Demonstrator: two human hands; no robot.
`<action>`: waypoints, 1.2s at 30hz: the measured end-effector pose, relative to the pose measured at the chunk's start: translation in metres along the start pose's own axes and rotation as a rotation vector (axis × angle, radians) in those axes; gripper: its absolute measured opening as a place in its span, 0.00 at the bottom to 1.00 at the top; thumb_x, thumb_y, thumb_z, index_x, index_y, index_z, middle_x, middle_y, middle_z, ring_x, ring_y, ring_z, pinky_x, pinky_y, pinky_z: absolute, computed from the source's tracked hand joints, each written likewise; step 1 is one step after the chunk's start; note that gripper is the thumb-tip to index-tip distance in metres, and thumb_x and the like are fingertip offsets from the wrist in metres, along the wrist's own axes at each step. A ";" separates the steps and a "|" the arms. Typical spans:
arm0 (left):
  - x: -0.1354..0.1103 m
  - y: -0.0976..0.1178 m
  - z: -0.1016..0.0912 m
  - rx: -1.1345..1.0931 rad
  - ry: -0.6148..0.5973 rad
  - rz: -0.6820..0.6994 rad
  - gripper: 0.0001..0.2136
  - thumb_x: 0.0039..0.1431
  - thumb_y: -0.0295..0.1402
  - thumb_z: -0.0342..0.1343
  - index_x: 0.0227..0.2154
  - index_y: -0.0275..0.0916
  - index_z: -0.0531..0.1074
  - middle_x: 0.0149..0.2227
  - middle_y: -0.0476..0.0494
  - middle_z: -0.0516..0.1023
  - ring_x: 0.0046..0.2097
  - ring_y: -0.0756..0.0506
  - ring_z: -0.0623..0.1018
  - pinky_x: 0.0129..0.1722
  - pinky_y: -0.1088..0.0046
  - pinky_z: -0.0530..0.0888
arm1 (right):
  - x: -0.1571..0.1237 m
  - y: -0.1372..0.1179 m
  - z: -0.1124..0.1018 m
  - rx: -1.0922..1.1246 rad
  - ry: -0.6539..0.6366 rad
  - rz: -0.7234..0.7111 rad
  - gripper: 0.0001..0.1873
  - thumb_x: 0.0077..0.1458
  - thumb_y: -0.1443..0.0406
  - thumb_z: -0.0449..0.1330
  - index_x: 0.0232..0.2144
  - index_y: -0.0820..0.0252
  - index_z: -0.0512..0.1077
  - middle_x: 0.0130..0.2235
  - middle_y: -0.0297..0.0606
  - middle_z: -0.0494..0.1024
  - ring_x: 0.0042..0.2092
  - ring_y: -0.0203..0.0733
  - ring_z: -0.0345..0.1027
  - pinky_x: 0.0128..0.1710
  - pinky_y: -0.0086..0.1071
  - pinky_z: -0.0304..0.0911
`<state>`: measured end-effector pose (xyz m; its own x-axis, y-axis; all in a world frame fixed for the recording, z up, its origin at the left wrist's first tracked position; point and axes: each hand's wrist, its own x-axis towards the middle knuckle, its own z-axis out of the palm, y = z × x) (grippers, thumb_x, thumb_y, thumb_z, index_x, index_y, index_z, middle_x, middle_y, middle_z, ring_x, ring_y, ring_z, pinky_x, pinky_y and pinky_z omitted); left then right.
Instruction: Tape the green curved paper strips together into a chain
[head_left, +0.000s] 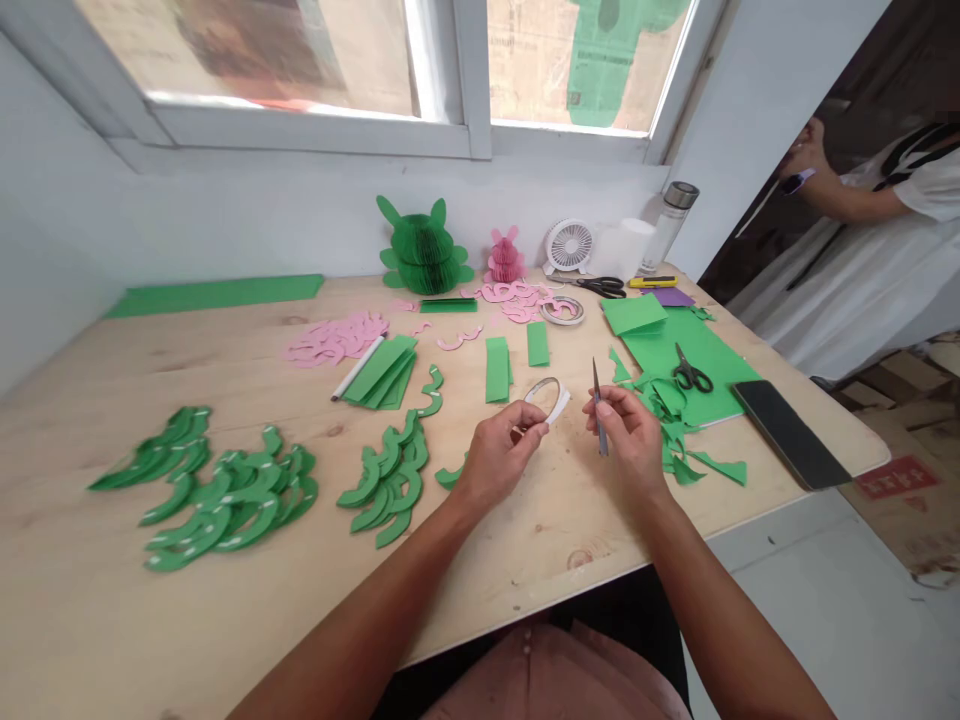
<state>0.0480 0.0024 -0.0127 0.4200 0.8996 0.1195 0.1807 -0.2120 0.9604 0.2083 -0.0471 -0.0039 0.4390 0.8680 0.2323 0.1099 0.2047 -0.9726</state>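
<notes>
The left hand (499, 452) has its grip closed on a small white tape roll (550, 397), fingertips pinching the ring's near rim and holding it just above the wooden surface (540, 555); the right hand (631, 432), just beside it, has its grip closed round a slim grey metal tool (598, 400) that points upward, though whether tweezers or a blade I cannot tell. Green paper crescents (386, 470) lie left of the hands; black scissors (691, 373) rest on a green sheet (712, 345) to the right, near a dark phone (789, 433) at the surface's edge.
</notes>
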 end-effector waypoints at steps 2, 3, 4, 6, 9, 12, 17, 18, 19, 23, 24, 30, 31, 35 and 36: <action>0.000 -0.001 -0.001 -0.069 0.025 -0.017 0.05 0.52 0.34 0.55 0.28 0.39 0.71 0.27 0.50 0.74 0.28 0.51 0.71 0.27 0.77 0.68 | 0.000 0.001 -0.001 0.004 -0.047 0.043 0.12 0.51 0.58 0.58 0.36 0.58 0.70 0.29 0.35 0.73 0.26 0.34 0.62 0.26 0.30 0.60; 0.000 -0.001 -0.001 -0.095 0.035 -0.016 0.05 0.52 0.34 0.55 0.28 0.39 0.71 0.27 0.50 0.74 0.28 0.51 0.72 0.27 0.77 0.68 | 0.001 0.002 -0.001 0.010 -0.071 0.065 0.11 0.51 0.58 0.58 0.35 0.59 0.70 0.29 0.35 0.73 0.25 0.34 0.61 0.25 0.29 0.59; 0.000 -0.001 -0.002 -0.116 0.042 -0.014 0.05 0.52 0.34 0.55 0.29 0.39 0.71 0.27 0.50 0.74 0.28 0.51 0.72 0.28 0.77 0.68 | 0.001 0.003 -0.002 0.020 -0.096 0.088 0.11 0.51 0.58 0.58 0.35 0.59 0.70 0.29 0.35 0.73 0.25 0.33 0.61 0.24 0.29 0.58; 0.000 -0.001 -0.003 -0.148 0.050 -0.012 0.05 0.52 0.34 0.55 0.29 0.38 0.72 0.28 0.49 0.75 0.30 0.50 0.72 0.30 0.77 0.69 | 0.001 0.004 -0.002 0.046 -0.141 0.139 0.11 0.51 0.58 0.58 0.34 0.59 0.71 0.28 0.34 0.72 0.24 0.33 0.60 0.23 0.28 0.56; 0.000 0.000 -0.004 -0.180 0.059 -0.020 0.05 0.52 0.34 0.56 0.30 0.38 0.72 0.28 0.49 0.75 0.31 0.50 0.72 0.31 0.76 0.69 | 0.000 0.004 -0.001 0.084 -0.201 0.215 0.11 0.50 0.58 0.59 0.33 0.59 0.71 0.27 0.34 0.72 0.23 0.32 0.58 0.21 0.27 0.53; 0.001 0.001 -0.004 -0.197 0.064 -0.023 0.05 0.51 0.34 0.56 0.29 0.37 0.72 0.27 0.49 0.74 0.30 0.50 0.72 0.30 0.76 0.69 | 0.000 0.003 0.000 0.101 -0.252 0.253 0.12 0.50 0.57 0.59 0.33 0.59 0.71 0.27 0.34 0.72 0.23 0.32 0.58 0.21 0.27 0.52; 0.001 0.000 -0.003 -0.219 0.061 -0.022 0.06 0.51 0.34 0.56 0.29 0.37 0.72 0.26 0.49 0.73 0.30 0.50 0.72 0.30 0.76 0.68 | -0.001 0.001 -0.001 0.123 -0.286 0.250 0.11 0.51 0.57 0.59 0.32 0.59 0.71 0.26 0.33 0.72 0.22 0.31 0.57 0.21 0.27 0.51; 0.001 0.000 -0.003 -0.225 0.059 -0.023 0.06 0.50 0.34 0.57 0.29 0.37 0.71 0.26 0.50 0.73 0.29 0.51 0.72 0.30 0.76 0.68 | -0.001 0.001 -0.001 0.130 -0.290 0.246 0.11 0.51 0.57 0.59 0.32 0.59 0.71 0.26 0.33 0.72 0.22 0.31 0.56 0.21 0.27 0.50; 0.001 -0.001 -0.003 -0.230 0.056 -0.024 0.06 0.50 0.34 0.57 0.30 0.37 0.71 0.26 0.50 0.73 0.29 0.51 0.72 0.29 0.76 0.68 | -0.001 0.001 -0.001 0.138 -0.292 0.242 0.11 0.51 0.57 0.59 0.33 0.59 0.71 0.26 0.32 0.71 0.22 0.31 0.56 0.20 0.27 0.49; 0.001 -0.003 -0.002 -0.222 0.049 -0.017 0.06 0.50 0.34 0.57 0.29 0.37 0.71 0.26 0.50 0.73 0.29 0.51 0.71 0.29 0.76 0.67 | 0.000 0.002 -0.001 0.169 -0.289 0.240 0.11 0.51 0.58 0.59 0.33 0.60 0.71 0.26 0.32 0.70 0.20 0.28 0.52 0.18 0.26 0.43; 0.001 -0.003 -0.002 -0.220 0.051 -0.014 0.06 0.50 0.33 0.57 0.29 0.37 0.71 0.26 0.50 0.73 0.29 0.51 0.71 0.29 0.76 0.67 | 0.000 0.003 -0.001 0.176 -0.289 0.244 0.11 0.51 0.58 0.59 0.33 0.60 0.71 0.25 0.31 0.69 0.19 0.28 0.51 0.18 0.26 0.41; 0.002 -0.001 -0.003 -0.222 0.054 -0.010 0.05 0.50 0.33 0.57 0.28 0.37 0.71 0.25 0.51 0.72 0.27 0.51 0.71 0.28 0.76 0.67 | 0.000 0.003 0.001 0.211 -0.258 0.281 0.12 0.49 0.58 0.62 0.33 0.61 0.71 0.24 0.29 0.66 0.18 0.25 0.43 0.16 0.26 0.35; 0.001 -0.001 -0.003 -0.219 0.050 -0.008 0.05 0.50 0.33 0.57 0.28 0.37 0.71 0.25 0.51 0.72 0.27 0.52 0.70 0.28 0.76 0.66 | 0.000 0.003 0.001 0.213 -0.254 0.288 0.13 0.48 0.58 0.62 0.33 0.61 0.71 0.24 0.29 0.66 0.18 0.25 0.43 0.16 0.26 0.34; 0.001 -0.003 -0.002 -0.224 0.046 0.003 0.05 0.50 0.33 0.56 0.28 0.37 0.71 0.25 0.51 0.72 0.28 0.51 0.71 0.29 0.76 0.67 | 0.000 0.003 0.001 0.208 -0.249 0.302 0.14 0.48 0.57 0.62 0.33 0.61 0.70 0.24 0.29 0.66 0.17 0.24 0.41 0.16 0.26 0.33; 0.001 -0.004 -0.002 -0.226 0.046 0.003 0.05 0.50 0.33 0.57 0.28 0.37 0.71 0.26 0.50 0.73 0.29 0.51 0.71 0.29 0.76 0.67 | 0.000 0.003 0.001 0.205 -0.246 0.301 0.15 0.48 0.57 0.62 0.33 0.61 0.70 0.24 0.29 0.66 0.17 0.24 0.41 0.16 0.26 0.33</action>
<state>0.0460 0.0052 -0.0159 0.3787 0.9165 0.1293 -0.0266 -0.1288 0.9913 0.2078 -0.0460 -0.0066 0.1959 0.9796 -0.0456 -0.1805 -0.0097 -0.9835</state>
